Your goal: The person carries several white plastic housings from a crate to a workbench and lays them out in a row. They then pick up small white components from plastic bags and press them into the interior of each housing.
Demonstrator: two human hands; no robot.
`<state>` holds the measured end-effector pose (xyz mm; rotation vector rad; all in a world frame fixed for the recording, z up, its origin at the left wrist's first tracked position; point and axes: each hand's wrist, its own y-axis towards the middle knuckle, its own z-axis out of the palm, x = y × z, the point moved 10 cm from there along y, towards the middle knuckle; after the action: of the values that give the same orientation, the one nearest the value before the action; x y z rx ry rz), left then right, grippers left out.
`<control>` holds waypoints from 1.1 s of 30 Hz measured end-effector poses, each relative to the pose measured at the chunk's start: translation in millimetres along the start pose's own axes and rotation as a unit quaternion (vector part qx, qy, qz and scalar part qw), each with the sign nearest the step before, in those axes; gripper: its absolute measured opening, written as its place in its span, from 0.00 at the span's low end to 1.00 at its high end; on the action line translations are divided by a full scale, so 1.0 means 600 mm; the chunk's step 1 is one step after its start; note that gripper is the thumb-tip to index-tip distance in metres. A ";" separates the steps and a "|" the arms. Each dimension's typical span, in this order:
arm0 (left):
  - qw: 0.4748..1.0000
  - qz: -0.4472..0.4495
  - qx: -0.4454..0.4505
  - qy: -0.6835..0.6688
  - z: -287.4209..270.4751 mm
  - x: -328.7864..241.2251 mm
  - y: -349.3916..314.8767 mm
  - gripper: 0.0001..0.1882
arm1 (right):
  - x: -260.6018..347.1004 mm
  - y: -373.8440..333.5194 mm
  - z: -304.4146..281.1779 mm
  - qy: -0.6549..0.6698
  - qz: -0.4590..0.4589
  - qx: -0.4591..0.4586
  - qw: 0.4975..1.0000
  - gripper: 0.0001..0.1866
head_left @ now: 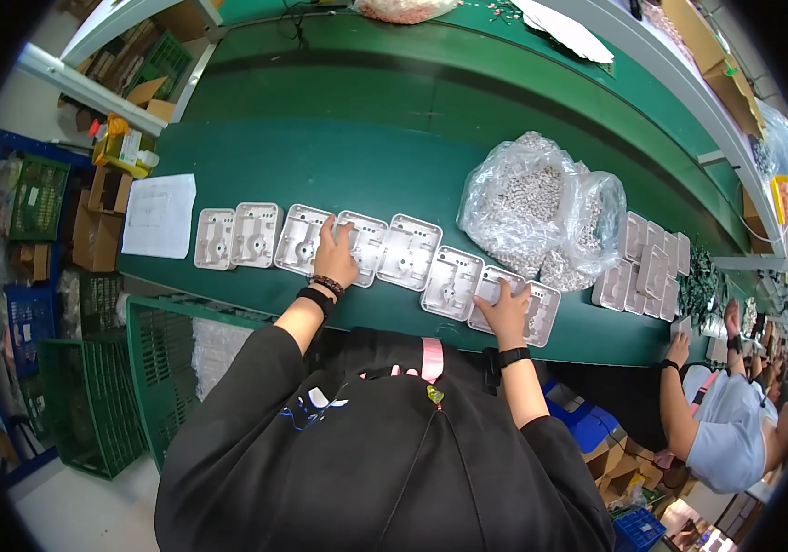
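Observation:
A row of light grey plastic housings [410,254], open side up with round bosses and small posts inside, runs along the near edge of the green bench. My left hand [336,259] rests over two adjoining housings left of the middle, with thumb and fingers apart and a dark beaded bracelet at the wrist. My right hand [505,316] reaches over the right end of the row. Its thumb and fingers are spread across a housing [497,279] there, touching it, beside the end housing [541,317]. Both palms hide parts of the housings below them.
Clear plastic bags [527,189] of small grey parts stand behind the row's right end. Stacked housings [653,271] lie farther right, near a co-worker's hand [679,350]. A paper sheet [159,216] lies at the left; green crates [157,368] stand below the bench.

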<state>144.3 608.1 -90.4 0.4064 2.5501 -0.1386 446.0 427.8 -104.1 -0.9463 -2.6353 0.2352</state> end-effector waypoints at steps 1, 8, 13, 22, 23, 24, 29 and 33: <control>1.000 -0.006 0.000 0.002 0.003 0.001 -0.005 0.30 | -0.001 -0.001 0.002 0.000 -0.004 0.005 1.000 0.37; 1.000 0.014 0.008 -0.017 0.026 -0.037 -0.078 0.34 | -0.074 -0.011 0.007 0.015 -0.027 0.026 0.999 0.38; 0.998 0.043 0.040 -0.029 0.029 -0.085 -0.091 0.33 | -0.140 0.011 -0.013 0.060 -0.030 0.003 0.998 0.37; 0.916 -0.209 -0.243 0.241 -0.233 0.230 0.017 0.24 | -0.165 0.013 -0.005 0.056 -0.004 0.016 0.998 0.38; 0.910 -0.263 -0.206 0.246 -0.233 0.291 0.016 0.24 | -0.161 0.015 -0.002 0.049 -0.009 0.020 0.999 0.38; 0.902 -0.311 -0.165 0.249 -0.231 0.332 0.016 0.24 | -0.162 0.013 0.000 0.041 -0.008 0.023 0.999 0.38; 0.937 -0.281 -0.048 0.202 -0.183 0.356 0.034 0.20 | -0.170 0.023 0.011 0.025 0.011 0.043 0.999 0.39; 0.954 -0.214 -0.013 0.209 -0.145 0.281 0.024 0.19 | -0.181 0.019 0.007 0.018 0.019 0.019 0.999 0.39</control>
<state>-30.6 681.3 -107.5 -0.1572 3.0221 -0.1956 530.2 366.8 -138.1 -0.9797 -2.5720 0.2749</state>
